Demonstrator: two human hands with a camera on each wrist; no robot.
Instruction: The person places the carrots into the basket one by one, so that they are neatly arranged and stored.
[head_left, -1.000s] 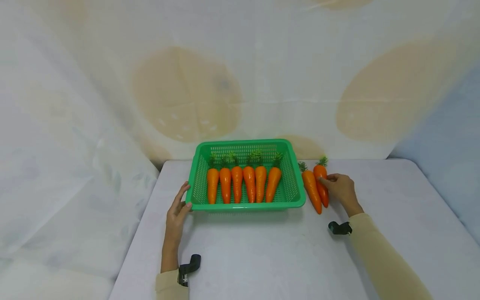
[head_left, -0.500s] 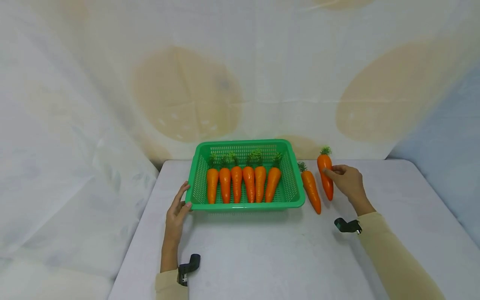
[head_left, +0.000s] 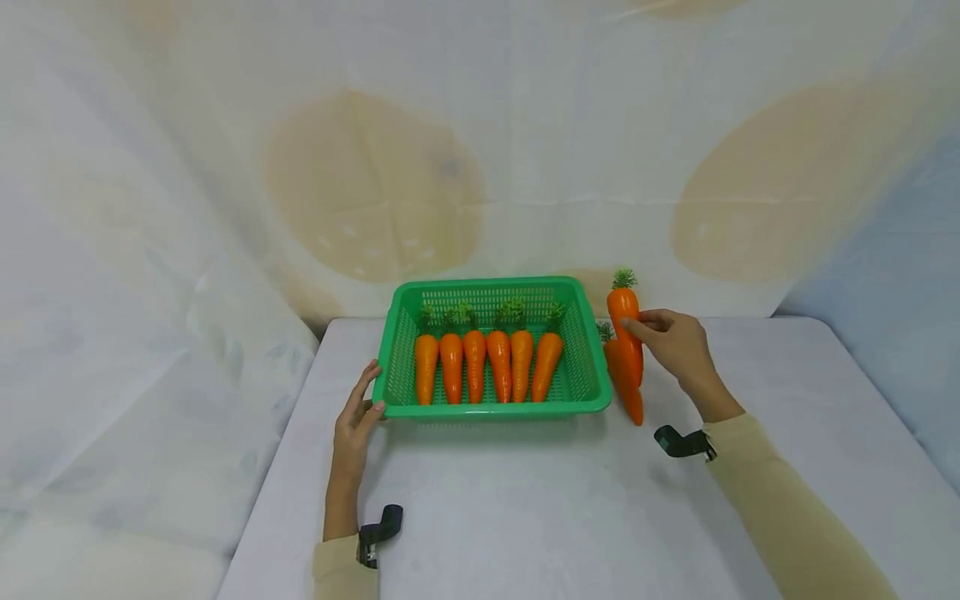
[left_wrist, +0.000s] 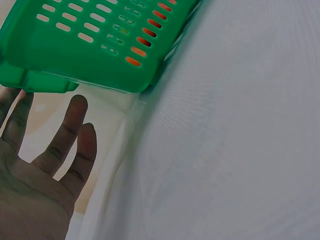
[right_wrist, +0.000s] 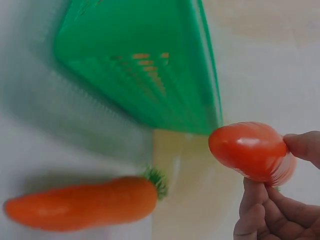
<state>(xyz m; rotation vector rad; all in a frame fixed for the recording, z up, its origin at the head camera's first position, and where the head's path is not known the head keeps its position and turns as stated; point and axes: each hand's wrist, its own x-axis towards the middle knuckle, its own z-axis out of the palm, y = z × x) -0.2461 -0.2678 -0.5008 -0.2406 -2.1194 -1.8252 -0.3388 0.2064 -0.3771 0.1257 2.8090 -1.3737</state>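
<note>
My right hand pinches an orange carrot with a green leafy top, between thumb and fingers, raised above the table. In the right wrist view this lifted carrot points its tip at the camera. Below it, a second carrot lies on the table beside the basket, partly covered by the raised one. A green plastic basket holds several carrots side by side, leafy tops towards the back. My left hand touches the basket's left front corner, its fingers fairly straight in the left wrist view.
A white-covered table carries everything. Behind it hangs a pale curtain with tan round shapes, close to the basket's back rim. The basket's right wall stands between the raised carrot and the carrots inside.
My right hand has lifted one carrot off the table, first slightly right, then back left and up, over the carrot lying there. The left hand and basket have stayed in place.
</note>
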